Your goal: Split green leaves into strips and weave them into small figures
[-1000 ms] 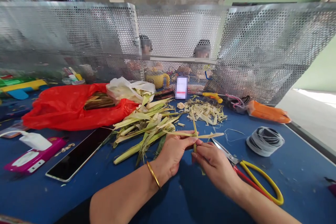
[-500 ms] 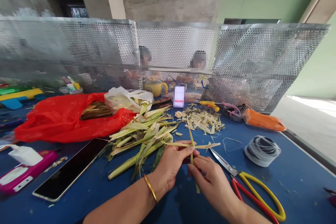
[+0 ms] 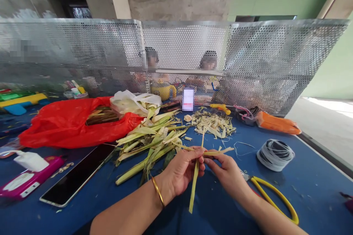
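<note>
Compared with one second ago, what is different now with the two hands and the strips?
The right hand has let go of the lower end of the long strip, which now hangs free, further left. The hand has moved up beside the crossing strip; whether it grips this is unclear. It now hides most of the blades of the scissors. The left hand still pinches where the strips cross.

Left grip [image 3: 180,170] and right grip [image 3: 226,169] close together, fingers [image 3: 196,152] curled, forearms [image 3: 132,203] angled inward

In grip: leaf strips [image 3: 193,189], at least 2. Right: scissors [image 3: 282,194], 1; spool [image 3: 275,157], 1. Left: black phone [image 3: 78,174], 1; plastic bags [image 3: 57,125], 2. Beyond: yellow mug [image 3: 160,92], 1.
</note>
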Demonstrator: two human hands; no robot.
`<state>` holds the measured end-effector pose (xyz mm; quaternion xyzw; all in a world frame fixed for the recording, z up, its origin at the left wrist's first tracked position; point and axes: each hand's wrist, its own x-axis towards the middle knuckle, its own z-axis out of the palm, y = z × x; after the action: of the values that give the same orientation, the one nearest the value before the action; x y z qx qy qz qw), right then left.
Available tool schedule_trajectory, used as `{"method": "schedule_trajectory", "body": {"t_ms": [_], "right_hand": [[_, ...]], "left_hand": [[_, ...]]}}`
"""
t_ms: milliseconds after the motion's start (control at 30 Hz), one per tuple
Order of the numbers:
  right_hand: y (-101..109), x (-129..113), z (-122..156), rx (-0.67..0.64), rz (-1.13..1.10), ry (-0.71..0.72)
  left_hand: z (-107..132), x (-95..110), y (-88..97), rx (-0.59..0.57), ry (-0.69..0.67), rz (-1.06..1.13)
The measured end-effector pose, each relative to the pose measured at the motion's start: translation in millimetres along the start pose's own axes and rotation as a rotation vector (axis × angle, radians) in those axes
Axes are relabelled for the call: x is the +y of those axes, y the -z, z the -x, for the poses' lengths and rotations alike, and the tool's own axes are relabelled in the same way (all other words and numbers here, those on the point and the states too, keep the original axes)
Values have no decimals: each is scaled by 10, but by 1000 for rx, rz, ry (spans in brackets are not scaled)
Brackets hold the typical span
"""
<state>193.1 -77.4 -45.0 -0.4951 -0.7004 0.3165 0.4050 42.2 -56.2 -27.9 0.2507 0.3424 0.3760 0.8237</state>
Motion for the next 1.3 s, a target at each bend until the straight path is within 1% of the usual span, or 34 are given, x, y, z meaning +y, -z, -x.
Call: {"method": "schedule_trajectory", "body": {"t_ms": [67,133,200,300,367,433,467,533,600,667,767,800,833,933,967,1000,1033,1133,1200,1300], "right_hand": [[10,8,6,25,99,56],[20,29,20,74,251,152],[35,46,36,108,405,249],[65,48,61,143,614,370],[84,41,75,192,737,482],[96,35,82,223,833,575],[101,32,82,224,858,595],[110,29,71,186,848,571],[118,31,51,164,783,533],[126,36,33,167,734,512],[136,28,28,181,728,529],[141,16,33,184,733,543],[146,-2,40,188,735,564],[162,-58,58,187,714,624],[164,-66,58,179,698,620],[164,-65,54,172,678,600],[163,-55,47,169,653,565],[148,2,15,157,535,404],[138,27,1,162,378,301],[132,17,2,216,107,158]], "left_hand": [[9,9,7,-51,1,-72],[21,12,14,-100,7,-167],[36,11,15,-117,11,-222],[52,16,6,-79,35,-202],[51,32,1,-58,59,-172],[40,60,4,-50,67,-152],[32,76,8,-47,72,-146],[15,107,22,-46,99,-135],[-1,129,37,-62,148,-106],[-11,134,50,-67,184,-48],[-13,126,68,-49,213,39],[-10,126,76,-72,231,45],[-6,129,85,-120,249,34],[3,145,112,-318,279,-61],[3,148,117,-358,273,-82],[0,146,118,-367,255,-93],[-6,142,116,-349,229,-95],[-27,128,96,-220,126,-87],[-37,136,81,-156,78,-84],[-42,157,64,-75,46,-119]]}}
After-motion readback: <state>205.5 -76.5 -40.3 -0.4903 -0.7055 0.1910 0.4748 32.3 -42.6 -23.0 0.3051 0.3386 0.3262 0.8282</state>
